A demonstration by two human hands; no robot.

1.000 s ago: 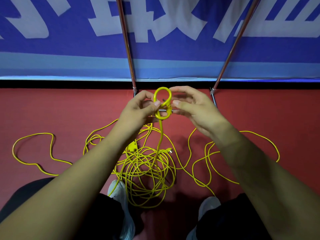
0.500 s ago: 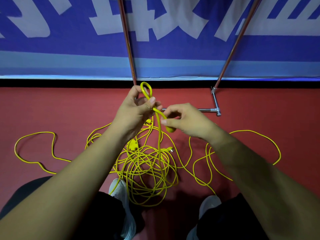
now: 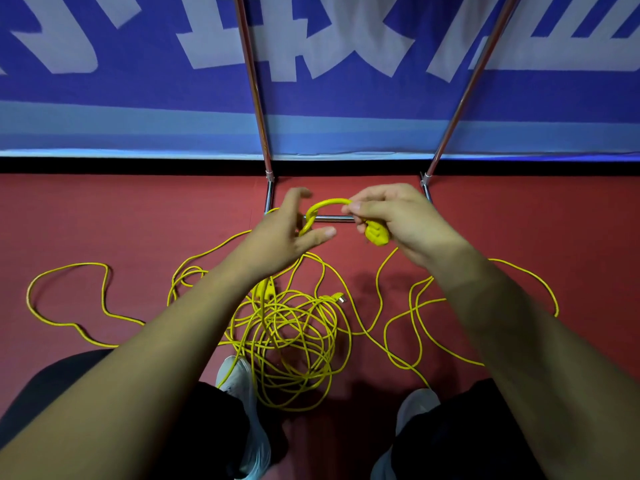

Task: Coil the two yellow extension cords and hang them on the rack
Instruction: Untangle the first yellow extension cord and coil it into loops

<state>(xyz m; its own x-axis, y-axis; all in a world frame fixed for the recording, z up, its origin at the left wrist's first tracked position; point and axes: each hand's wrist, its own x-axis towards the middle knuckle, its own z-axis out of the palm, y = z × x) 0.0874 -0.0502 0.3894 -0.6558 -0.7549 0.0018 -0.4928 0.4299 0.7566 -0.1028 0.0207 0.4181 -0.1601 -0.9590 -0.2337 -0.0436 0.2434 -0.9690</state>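
Note:
Yellow extension cords (image 3: 294, 344) lie in a tangled pile on the red floor between my feet, with loose loops trailing left and right. My right hand (image 3: 401, 220) pinches a short arc of cord and holds a yellow plug end (image 3: 377, 235) under its fingers. That arc curves left and drops past my left hand (image 3: 282, 237), whose thumb and fingers are spread, the cord running between them. Both hands hover in front of the metal rack's base bar (image 3: 332, 218). A yellow socket block (image 3: 265, 289) and a plug (image 3: 341, 298) lie in the pile.
Two slanted rack poles (image 3: 254, 81) (image 3: 474, 74) rise against a blue banner wall (image 3: 104, 109). My white shoes (image 3: 239, 375) (image 3: 415, 403) stand at the near edge of the pile. Cord loops reach far left (image 3: 65, 268) and far right (image 3: 540, 282).
My right hand has risen and carried the plug end up to the right. The small upright loop has flattened into an arc between the hands. My left hand has opened its fingers.

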